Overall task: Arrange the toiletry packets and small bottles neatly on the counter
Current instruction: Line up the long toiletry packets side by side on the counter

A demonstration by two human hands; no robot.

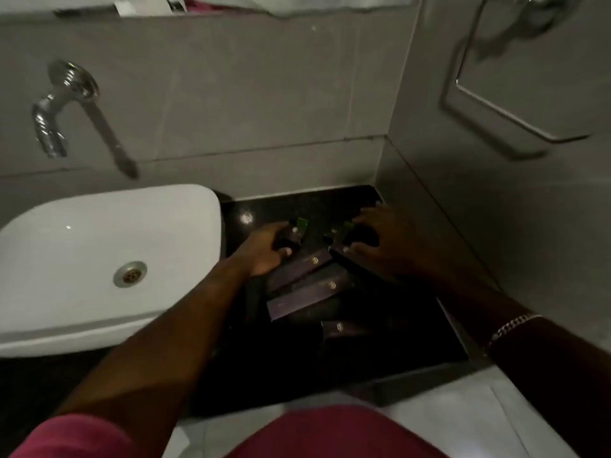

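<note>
Packets (305, 294) beside white basin (109, 259)

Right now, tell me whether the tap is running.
Off: no water falls from the tap, and the basin looks dry.

Left hand (267, 251) wrapped around small dark bottle (292, 238). Right hand (380, 246) spread over second bottle (358, 234), grip unclear. Three purple packets (309, 297) skewed on black counter (264, 375), beside white sink (185, 206).
</note>
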